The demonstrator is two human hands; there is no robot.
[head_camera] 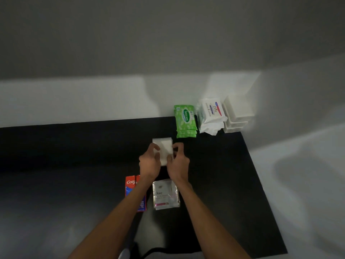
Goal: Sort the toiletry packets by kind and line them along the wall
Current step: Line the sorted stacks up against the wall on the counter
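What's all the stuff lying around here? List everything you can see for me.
Sanicare packets: a stack, exact count unclear, green, against the wall.
Dove packets: a stack, white, at the wall right of the green ones.
White boxes: a few, white, in the corner, far right.
Plain white packet: one, white, held over the middle of the counter.
Colgate sachets: at least two, red and blue, near edge, partly under the left arm.
Dove sachet: one, silvery white, near edge between the arms.
Counter: one, black.
Left hand: fingers on the white packet.
Right hand: fingers on the same packet.
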